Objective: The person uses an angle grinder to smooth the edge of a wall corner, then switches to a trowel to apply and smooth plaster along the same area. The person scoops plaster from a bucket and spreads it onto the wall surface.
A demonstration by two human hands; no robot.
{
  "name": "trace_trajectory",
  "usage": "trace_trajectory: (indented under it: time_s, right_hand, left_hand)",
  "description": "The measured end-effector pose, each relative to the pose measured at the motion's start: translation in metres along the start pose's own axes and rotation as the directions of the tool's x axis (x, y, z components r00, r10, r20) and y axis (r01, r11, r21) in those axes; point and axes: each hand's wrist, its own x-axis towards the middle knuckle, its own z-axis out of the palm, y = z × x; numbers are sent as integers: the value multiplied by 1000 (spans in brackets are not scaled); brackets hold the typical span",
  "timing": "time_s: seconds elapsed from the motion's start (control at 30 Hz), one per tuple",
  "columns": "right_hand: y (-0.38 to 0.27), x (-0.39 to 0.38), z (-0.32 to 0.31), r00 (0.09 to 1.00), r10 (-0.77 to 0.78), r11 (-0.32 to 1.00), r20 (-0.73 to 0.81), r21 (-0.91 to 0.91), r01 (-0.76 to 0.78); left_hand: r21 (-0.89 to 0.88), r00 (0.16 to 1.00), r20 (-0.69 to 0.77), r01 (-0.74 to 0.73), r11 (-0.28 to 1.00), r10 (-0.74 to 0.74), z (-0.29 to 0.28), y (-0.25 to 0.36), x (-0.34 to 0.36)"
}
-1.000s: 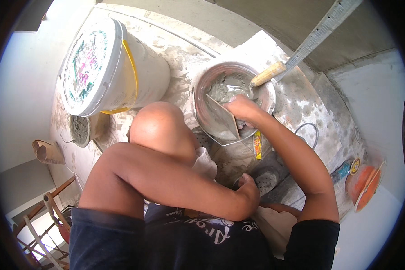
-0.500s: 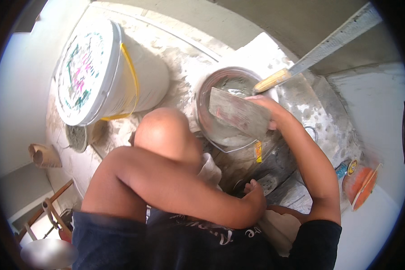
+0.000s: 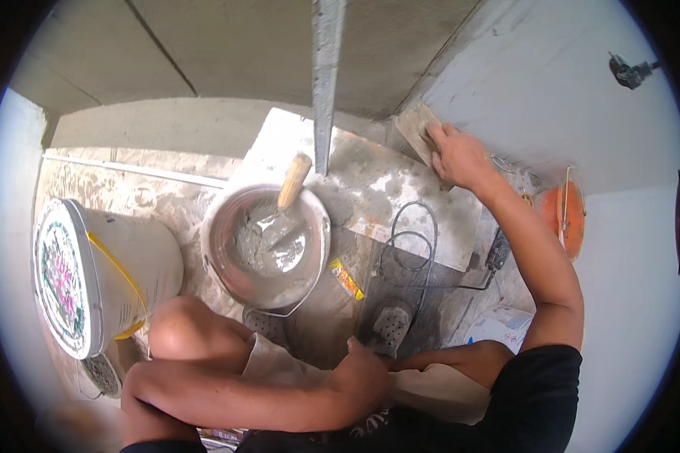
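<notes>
My right hand (image 3: 461, 158) grips a flat rectangular plastering float (image 3: 415, 130) by its near end. The float's far end is at the corner where the brown-grey wall meets the white wall; whether it touches cannot be told. Close to my lap, my left hand (image 3: 361, 375) is curled closed, and anything inside it is hidden. In front of me stands a round bucket (image 3: 213, 253) of wet grey mortar (image 3: 253, 245). A trowel with a wooden handle (image 3: 295, 181) leans in it, its blade partly sunk in the mortar.
A long metal straightedge (image 3: 325, 83) stands behind the bucket. To the left is a white lidded pail (image 3: 140, 253) with a yellow handle. A splattered pale board (image 3: 385, 181), a black cable (image 3: 395, 234), a small yellow packet (image 3: 346, 279) and an orange tool (image 3: 570, 219) lie around.
My right hand has carried the float from above the bucket, forward and right to the wall corner. The view has shifted right. My left hand stays near my lap.
</notes>
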Motion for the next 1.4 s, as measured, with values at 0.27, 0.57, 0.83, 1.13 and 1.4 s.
trace_trajectory:
  time_s: [0.27, 0.57, 0.83, 1.13, 1.4]
  right_hand:
    - [42, 10, 14, 831, -110, 941, -546, -327, -91]
    - [65, 36, -19, 727, -185, 917, -661, -383, -114]
    - [70, 42, -14, 746, -148, 917, -649, -373, -142]
    - [70, 46, -17, 769, -54, 916, -637, -338, -216]
    - [63, 51, -20, 756, -62, 934, -651, -304, -186]
  left_hand:
    - [94, 991, 81, 98, 991, -106, 12, -14, 1]
    - [51, 995, 74, 69, 996, -73, 7, -11, 6]
    - [63, 991, 101, 84, 994, -90, 6, -15, 7]
    - [50, 993, 64, 100, 994, -103, 8, -18, 7]
    - [55, 995, 42, 88, 995, -91, 11, -22, 7]
